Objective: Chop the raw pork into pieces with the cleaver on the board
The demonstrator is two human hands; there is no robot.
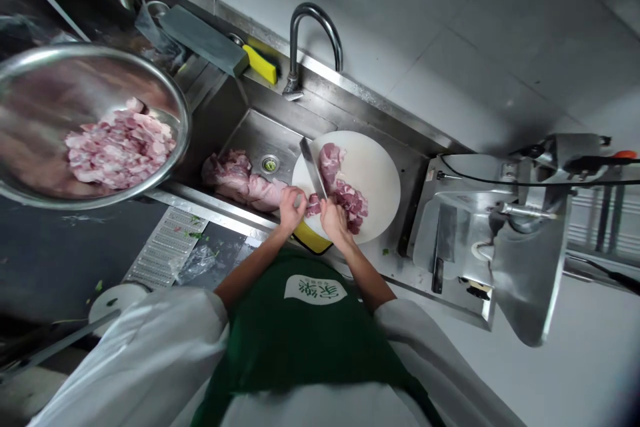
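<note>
Head view: round white cutting board [373, 170], smooth, laid across a stainless steel sink [260, 130]; on it raw pink meat [345, 193], partly cut into chunks. Left hand [291, 205] closed around the cleaver [313, 168] handle, flat blade upright on the meat. Right hand [333, 219] curled, pressing the meat. Large steel bowl [175, 97] at left holding cut pieces; uncut slabs [240, 180] in the sink basin.
</note>
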